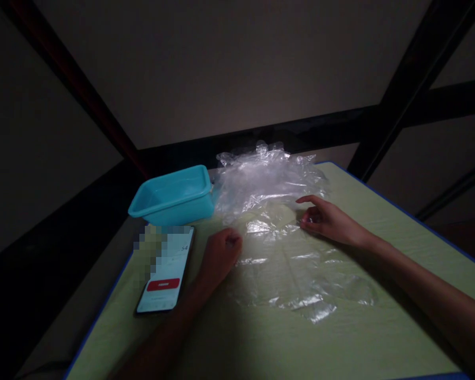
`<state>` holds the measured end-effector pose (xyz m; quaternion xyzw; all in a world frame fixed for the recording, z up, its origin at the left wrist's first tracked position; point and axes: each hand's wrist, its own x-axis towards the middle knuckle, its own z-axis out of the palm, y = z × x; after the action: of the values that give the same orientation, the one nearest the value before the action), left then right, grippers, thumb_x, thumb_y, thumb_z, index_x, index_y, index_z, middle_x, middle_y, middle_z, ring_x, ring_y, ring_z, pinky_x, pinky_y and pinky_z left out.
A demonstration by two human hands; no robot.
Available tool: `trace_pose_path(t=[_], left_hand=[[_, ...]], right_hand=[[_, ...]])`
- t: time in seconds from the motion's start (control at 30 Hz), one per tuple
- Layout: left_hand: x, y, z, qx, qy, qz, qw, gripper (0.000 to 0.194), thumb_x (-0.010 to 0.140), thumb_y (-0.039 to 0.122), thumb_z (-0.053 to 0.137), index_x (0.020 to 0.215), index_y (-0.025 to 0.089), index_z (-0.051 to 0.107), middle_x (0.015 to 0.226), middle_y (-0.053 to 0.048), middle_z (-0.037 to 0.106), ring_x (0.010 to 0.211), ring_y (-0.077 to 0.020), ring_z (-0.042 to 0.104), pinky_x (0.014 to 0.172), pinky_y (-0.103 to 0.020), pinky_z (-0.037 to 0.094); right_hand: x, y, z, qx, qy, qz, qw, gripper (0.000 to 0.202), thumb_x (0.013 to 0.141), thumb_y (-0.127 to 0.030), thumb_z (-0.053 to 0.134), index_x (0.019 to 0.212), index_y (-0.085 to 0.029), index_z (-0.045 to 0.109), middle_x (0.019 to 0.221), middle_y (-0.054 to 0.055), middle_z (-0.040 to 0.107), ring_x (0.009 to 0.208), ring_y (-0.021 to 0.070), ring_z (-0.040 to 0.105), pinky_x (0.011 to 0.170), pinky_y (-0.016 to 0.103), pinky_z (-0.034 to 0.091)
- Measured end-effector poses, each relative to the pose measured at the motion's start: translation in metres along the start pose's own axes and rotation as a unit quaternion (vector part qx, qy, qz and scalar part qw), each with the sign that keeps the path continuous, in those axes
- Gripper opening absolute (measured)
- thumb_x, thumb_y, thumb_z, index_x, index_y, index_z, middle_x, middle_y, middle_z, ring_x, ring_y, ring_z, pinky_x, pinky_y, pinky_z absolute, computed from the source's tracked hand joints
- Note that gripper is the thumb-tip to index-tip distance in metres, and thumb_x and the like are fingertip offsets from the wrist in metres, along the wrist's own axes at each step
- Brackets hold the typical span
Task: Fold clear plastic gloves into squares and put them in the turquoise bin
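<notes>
A thin, clear plastic glove [285, 264] lies spread on the table, wrinkled and shiny, with its lower end toward me. My left hand [222, 256] is closed at its upper left edge, the fingers curled into a pinch. At the upper right edge, my right hand [326, 221] pinches the plastic between its thumb and curled fingers, while the index finger stretches out. The exact grip points are hard to see in the dim light. Behind, a crumpled heap of similar clear plastic gloves [267, 177] touches or overlaps the spread one.
A turquoise plastic basket [182, 208] stands at the table's back left. In front of it lies a phone [166, 269] with its screen lit, left of my left forearm. The yellow-green table [253, 348] has a blue edge; a wall [253, 68] rises behind it.
</notes>
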<state>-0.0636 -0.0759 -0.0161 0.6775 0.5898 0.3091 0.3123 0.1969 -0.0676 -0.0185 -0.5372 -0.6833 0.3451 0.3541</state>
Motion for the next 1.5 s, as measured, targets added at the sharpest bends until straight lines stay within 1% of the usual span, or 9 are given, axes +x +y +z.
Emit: trace_pose_path(t=[0.3, 0.5, 0.57, 0.7, 0.87, 0.97, 1.07, 1.23, 1.5], left_hand=[[-0.001, 0.001, 0.0, 0.006, 0.023, 0.008, 1.0, 0.025, 0.068, 0.011, 0.053, 0.092, 0.016, 0.055, 0.054, 0.008, 0.048, 0.051, -0.0112, 0.049, 0.05, -0.02, 0.036], [-0.001, -0.006, 0.001, 0.044, 0.049, 0.032, 0.997, 0.032, 0.074, 0.016, 0.051, 0.106, 0.017, 0.05, 0.066, 0.004, 0.053, 0.06, -0.0138, 0.053, 0.057, -0.024, 0.042], [-0.002, -0.008, 0.001, 0.094, 0.088, 0.079, 0.989, 0.034, 0.074, 0.016, 0.052, 0.108, 0.017, 0.049, 0.084, -0.002, 0.058, 0.07, -0.0167, 0.056, 0.066, -0.03, 0.046], [-0.009, -0.007, 0.003, 0.156, 0.145, 0.249, 0.945, 0.022, 0.075, 0.011, 0.049, 0.096, 0.016, 0.054, 0.1, -0.009, 0.056, 0.095, -0.0224, 0.053, 0.084, -0.038, 0.045], [-0.025, 0.004, 0.009, 0.149, 0.009, 0.383, 0.912, 0.017, 0.081, 0.012, 0.046, 0.093, 0.016, 0.057, 0.104, -0.01, 0.058, 0.097, -0.0203, 0.054, 0.084, -0.035, 0.048], [-0.031, 0.008, 0.012, 0.166, -0.096, 0.382, 0.904, 0.025, 0.082, 0.017, 0.049, 0.107, 0.015, 0.056, 0.122, -0.013, 0.054, 0.113, -0.0238, 0.049, 0.095, -0.04, 0.043], [-0.031, 0.008, 0.014, 0.185, -0.153, 0.361, 0.901, 0.037, 0.083, 0.022, 0.052, 0.119, 0.016, 0.051, 0.137, -0.014, 0.043, 0.128, -0.0261, 0.037, 0.102, -0.045, 0.036], [-0.028, 0.005, 0.014, 0.208, -0.161, 0.328, 0.907, 0.04, 0.084, 0.025, 0.052, 0.122, 0.013, 0.05, 0.14, -0.018, 0.039, 0.131, -0.0277, 0.032, 0.104, -0.047, 0.033], [-0.029, 0.005, 0.015, 0.225, -0.163, 0.322, 0.905, 0.039, 0.085, 0.026, 0.051, 0.121, 0.012, 0.051, 0.137, -0.019, 0.041, 0.128, -0.0278, 0.036, 0.103, -0.047, 0.034]], right_hand=[[0.0, 0.005, 0.002, -0.046, 0.056, -0.035, 0.997, 0.036, 0.073, -0.029, 0.055, 0.105, -0.02, 0.042, 0.067, 0.0, 0.059, 0.06, 0.0173, 0.054, 0.061, 0.033, 0.044], [-0.002, -0.017, 0.002, -0.1, 0.11, -0.082, 0.985, 0.022, 0.075, -0.027, 0.055, 0.096, -0.021, 0.05, 0.095, 0.009, 0.06, 0.085, 0.0236, 0.055, 0.075, 0.039, 0.043], [-0.003, -0.029, 0.004, -0.127, 0.081, -0.143, 0.978, 0.011, 0.078, -0.026, 0.054, 0.088, -0.02, 0.053, 0.091, 0.008, 0.06, 0.083, 0.0221, 0.055, 0.074, 0.036, 0.043], [-0.016, -0.045, 0.009, -0.116, -0.119, -0.235, 0.958, 0.012, 0.085, -0.024, 0.05, 0.077, -0.018, 0.055, 0.076, 0.004, 0.056, 0.068, 0.0148, 0.053, 0.061, 0.028, 0.041], [-0.039, -0.045, 0.004, -0.11, -0.271, -0.21, 0.933, 0.012, 0.076, -0.024, 0.064, 0.073, -0.017, 0.055, 0.071, 0.0, 0.054, 0.064, 0.0115, 0.05, 0.055, 0.024, 0.038], [-0.046, -0.044, -0.005, -0.139, -0.318, -0.159, 0.925, 0.022, 0.066, -0.026, 0.073, 0.072, -0.017, 0.054, 0.071, -0.001, 0.055, 0.064, 0.0116, 0.05, 0.054, 0.024, 0.036], [-0.048, -0.044, -0.009, -0.132, -0.34, -0.114, 0.924, 0.021, 0.065, -0.022, 0.073, 0.071, -0.017, 0.054, 0.069, -0.003, 0.056, 0.061, 0.0105, 0.051, 0.052, 0.023, 0.036], [-0.05, -0.047, -0.004, -0.151, -0.364, -0.092, 0.914, 0.023, 0.059, -0.013, 0.074, 0.072, -0.018, 0.056, 0.07, -0.003, 0.059, 0.062, 0.0118, 0.054, 0.053, 0.023, 0.038], [-0.053, -0.049, -0.001, -0.125, -0.343, -0.143, 0.92, 0.017, 0.068, -0.005, 0.05, 0.076, -0.019, 0.055, 0.072, 0.0, 0.058, 0.063, 0.0131, 0.053, 0.056, 0.026, 0.042]])
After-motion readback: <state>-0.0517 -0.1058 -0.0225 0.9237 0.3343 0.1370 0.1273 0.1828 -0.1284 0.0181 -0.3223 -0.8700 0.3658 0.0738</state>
